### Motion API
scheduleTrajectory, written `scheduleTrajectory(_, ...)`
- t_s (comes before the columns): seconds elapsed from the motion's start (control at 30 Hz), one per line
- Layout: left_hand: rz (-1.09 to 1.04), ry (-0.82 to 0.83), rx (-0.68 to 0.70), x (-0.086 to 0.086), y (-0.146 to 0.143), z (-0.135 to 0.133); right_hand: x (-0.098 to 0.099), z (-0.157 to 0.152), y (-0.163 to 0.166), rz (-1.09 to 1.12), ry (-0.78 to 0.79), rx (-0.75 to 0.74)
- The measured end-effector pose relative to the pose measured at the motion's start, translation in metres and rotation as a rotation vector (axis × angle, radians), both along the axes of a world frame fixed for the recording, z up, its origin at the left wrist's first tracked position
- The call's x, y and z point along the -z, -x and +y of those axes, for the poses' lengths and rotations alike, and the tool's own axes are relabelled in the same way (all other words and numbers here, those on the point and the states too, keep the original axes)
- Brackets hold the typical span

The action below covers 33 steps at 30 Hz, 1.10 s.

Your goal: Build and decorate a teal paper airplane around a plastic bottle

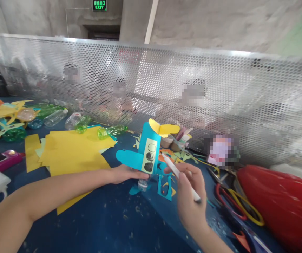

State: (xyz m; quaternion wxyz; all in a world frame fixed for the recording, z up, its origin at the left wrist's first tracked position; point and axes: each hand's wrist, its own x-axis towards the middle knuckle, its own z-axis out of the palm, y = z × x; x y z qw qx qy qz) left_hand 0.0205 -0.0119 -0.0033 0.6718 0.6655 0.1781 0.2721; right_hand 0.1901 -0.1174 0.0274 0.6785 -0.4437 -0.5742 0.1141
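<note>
My left hand [126, 174] is closed round the neck end of a paper-covered bottle airplane [139, 160], which has blue wings and a yellow tail piece. On its side sits a pale strip [150, 147] with three drawn black shapes; the top one is an outline, the lower two are filled in. The clear bottle neck [142, 185] points down toward me. My right hand [191, 196] grips a white marker pen [173, 167], its tip near the strip's right edge. From this view I cannot tell whether tip and paper touch.
Yellow paper sheets [72, 151] lie at the left, with plastic bottles [56, 117] behind. Blue paper scraps [164, 188] are near my right hand. Scissors [230, 200] and a red bag [280, 203] sit right. A perforated metal screen [100, 70] spans the back, people beyond it.
</note>
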Motion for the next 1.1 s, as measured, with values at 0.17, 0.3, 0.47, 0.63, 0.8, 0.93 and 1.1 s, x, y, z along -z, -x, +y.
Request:
scheduleTrajectory(0.17, -0.016, 0.039, 0.014, 0.000, 0.001, -0.001, -0.011, 0.002, -0.001, 0.103, 0.022, 0.015)
scheduleTrajectory(0.3, -0.038, 0.071, 0.038, 0.001, 0.001, -0.002, -0.018, 0.007, -0.007, 0.170, -0.011, -0.137)
scheduleTrajectory(0.47, -0.019, 0.009, 0.079, -0.003, 0.002, -0.003, -0.022, 0.002, -0.004, 0.036, 0.129, -0.090)
scheduleTrajectory(0.63, 0.031, -0.005, 0.116, -0.013, 0.003, -0.008, -0.023, -0.002, 0.003, 0.011, 0.140, -0.089)
scheduleTrajectory(0.8, 0.039, -0.014, 0.111, -0.013, 0.003, -0.008, -0.020, 0.000, 0.001, 0.006, 0.135, -0.081)
scheduleTrajectory(0.93, 0.014, -0.027, 0.114, -0.013, 0.002, -0.009, -0.018, 0.001, -0.001, -0.001, 0.145, -0.086)
scheduleTrajectory(1.1, 0.004, -0.048, 0.122, -0.014, 0.002, -0.009, -0.019, 0.001, 0.000, -0.007, 0.145, -0.074)
